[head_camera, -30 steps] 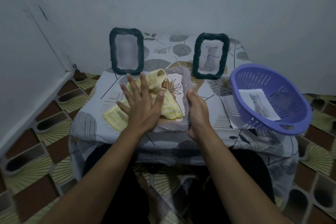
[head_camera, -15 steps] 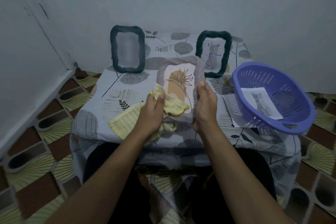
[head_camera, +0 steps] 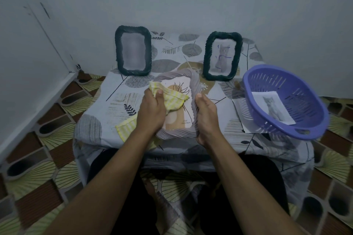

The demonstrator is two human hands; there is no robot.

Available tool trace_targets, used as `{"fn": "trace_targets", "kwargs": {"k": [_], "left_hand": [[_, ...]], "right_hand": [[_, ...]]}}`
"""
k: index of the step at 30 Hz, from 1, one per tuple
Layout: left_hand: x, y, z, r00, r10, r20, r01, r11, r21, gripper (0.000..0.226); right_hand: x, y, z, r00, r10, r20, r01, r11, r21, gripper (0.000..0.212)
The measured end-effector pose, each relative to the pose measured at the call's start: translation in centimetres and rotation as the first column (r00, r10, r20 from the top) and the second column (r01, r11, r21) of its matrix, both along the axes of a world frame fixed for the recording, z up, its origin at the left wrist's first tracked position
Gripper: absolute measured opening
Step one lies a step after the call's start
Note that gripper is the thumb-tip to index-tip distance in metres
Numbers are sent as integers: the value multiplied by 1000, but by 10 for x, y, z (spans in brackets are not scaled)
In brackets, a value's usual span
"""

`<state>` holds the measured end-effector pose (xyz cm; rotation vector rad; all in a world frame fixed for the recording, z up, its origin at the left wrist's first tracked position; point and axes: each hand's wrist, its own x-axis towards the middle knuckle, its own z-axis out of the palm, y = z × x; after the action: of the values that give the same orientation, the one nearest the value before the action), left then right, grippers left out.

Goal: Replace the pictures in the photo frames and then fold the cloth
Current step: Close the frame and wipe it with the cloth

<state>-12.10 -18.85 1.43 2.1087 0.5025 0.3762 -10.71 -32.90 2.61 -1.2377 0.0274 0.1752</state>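
Observation:
A grey rope-edged photo frame (head_camera: 193, 82) with a plant picture is tilted up at the table's front middle. My right hand (head_camera: 207, 114) grips its right edge. My left hand (head_camera: 151, 112) holds a bunched yellow striped cloth (head_camera: 172, 99) against the frame's glass; one end of the cloth trails onto the table at the left. Two dark green frames stand at the back: the left frame (head_camera: 133, 71) holds a blurred picture, the right frame (head_camera: 221, 77) a cat picture with blue scribbles.
A purple plastic basket (head_camera: 305, 89) sits tilted at the table's right, with a cat photo (head_camera: 274, 108) inside and a sheet of paper (head_camera: 239, 112) under it. The low table (head_camera: 95, 118) wears a leaf-patterned cover. Walls close in behind and left.
The grey frame has been tipped up from flat. My left hand went from pressing flat on the cloth to gripping it bunched, and it now sits higher on the glass.

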Motion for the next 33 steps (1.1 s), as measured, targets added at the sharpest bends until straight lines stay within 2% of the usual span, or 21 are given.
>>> {"fn": "trace_targets", "kwargs": {"k": [4,6,9,11,14,17,20,23,26,28,30,33], "left_hand": [[-12,-16,-9,990,-144,-4,143,978,153,66],[-27,-28,-17,973,-221,-60,229,936,266,68],[-38,-33,-23,947,-251,-199,315,848,427,70],[-34,-24,-19,943,-252,-215,328,804,495,75],[-15,-5,0,976,-177,-127,217,842,494,77],[-1,2,18,988,-131,-82,155,841,518,76],[-7,-7,16,942,-332,-46,300,775,556,68],[-27,-23,-6,814,-581,-11,485,669,563,63],[-47,-24,-27,748,-662,-44,558,593,580,62],[-49,-15,-33,755,-652,-71,546,565,619,63],[-38,-6,-29,811,-579,-84,505,621,600,61],[-11,3,-8,930,-362,-63,343,794,502,67]], "right_hand": [[4,-1,6,999,-49,19,49,999,9,31],[6,-2,8,997,-61,47,61,998,0,30],[6,-4,10,996,-61,68,60,998,9,26],[3,-3,10,998,-28,61,27,999,18,23],[-6,7,10,1000,23,0,-23,996,84,17],[-9,14,15,999,39,-36,-32,984,175,26],[-4,12,24,999,30,25,-33,990,136,16],[6,2,28,999,-28,20,26,994,107,28],[14,-7,26,997,-75,21,72,990,118,25],[16,-8,22,996,-85,23,81,985,151,19],[13,-5,20,998,-69,14,65,980,189,18],[2,4,19,1000,-18,3,18,985,173,21]]}}
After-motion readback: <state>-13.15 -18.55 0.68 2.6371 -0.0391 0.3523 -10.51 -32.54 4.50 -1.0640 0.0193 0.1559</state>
